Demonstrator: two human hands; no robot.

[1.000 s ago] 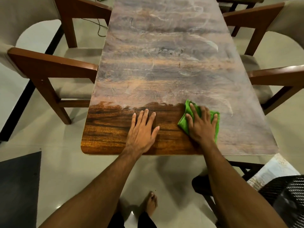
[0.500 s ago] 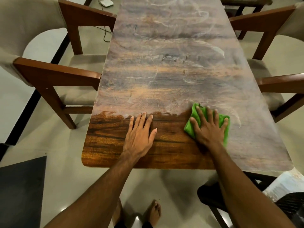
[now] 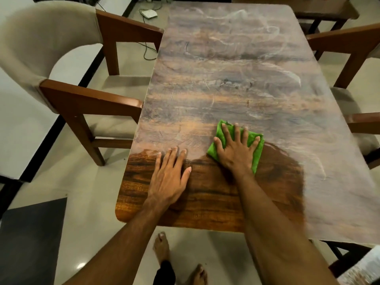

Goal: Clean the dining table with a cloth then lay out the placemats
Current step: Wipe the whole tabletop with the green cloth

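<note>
Flat-palmed pressure from the right grip (image 3: 236, 153) on a folded green cloth (image 3: 257, 157): fingers (image 3: 226, 134) straight and fanned wide, thumb out to the left, nothing curled round the fabric. Covers most of the cloth, with green showing past the fingertips, beside the thumb and along the right side of the palm. Cloth flat on the table (image 3: 226, 79), a little in from the near edge and roughly midway between the left and right edges, right on the line where dark glossy wood meets a grey dusty film.

Left grip (image 3: 170, 177) empty, laid palm down on the bare glossy wood just left of the cloth and apart from it, fingers straight and close together, thumb angled out to the right.

Glossy dark patch along the near edge, from the near left corner to past the middle. Pale smears and swirls over the rest of the top, out to the far edge.

Wooden armchair (image 3: 90, 97) with a beige back against the left edge, another chair (image 3: 349, 40) at the right edge. Bare foot (image 3: 162, 247) on the tiled floor below the near edge, dark mat (image 3: 33, 233) beyond the near left corner.
</note>
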